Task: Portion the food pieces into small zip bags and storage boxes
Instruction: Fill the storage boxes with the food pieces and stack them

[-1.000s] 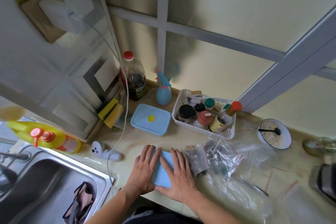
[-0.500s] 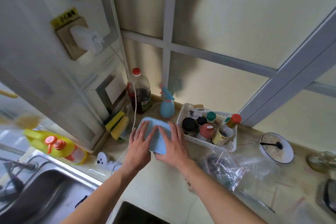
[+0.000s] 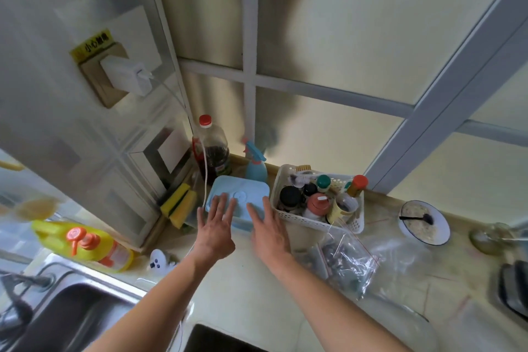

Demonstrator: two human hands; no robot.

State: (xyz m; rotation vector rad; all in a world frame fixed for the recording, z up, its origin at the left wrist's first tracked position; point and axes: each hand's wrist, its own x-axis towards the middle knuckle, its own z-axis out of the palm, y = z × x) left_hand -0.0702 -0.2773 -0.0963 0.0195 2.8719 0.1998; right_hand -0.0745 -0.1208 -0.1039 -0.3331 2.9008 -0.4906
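Observation:
A light blue storage box (image 3: 248, 190) with its lid on stands at the back of the counter, on top of a second blue box whose front edge (image 3: 241, 226) shows beneath it. My left hand (image 3: 214, 230) lies with straight, spread fingers on the top lid's left part. On the lid's right front edge, the fingers of my right hand (image 3: 268, 233) are flat too. Neither hand grips the box. Clear zip bags (image 3: 343, 260) holding dark food pieces lie on the counter to the right of my right arm.
A white basket (image 3: 303, 221) of jars sits right of the boxes. Behind them stand a dark bottle (image 3: 213, 151) and a blue spray bottle (image 3: 255, 170). Sponges (image 3: 180, 204), a yellow detergent bottle (image 3: 83, 240) and the sink (image 3: 71, 308) are left. A bowl (image 3: 441, 238) is far right.
Both hands lifted the blue box from the counter's front, carried it back and set it on the other blue box. The fingers have straightened and now rest on the lid.

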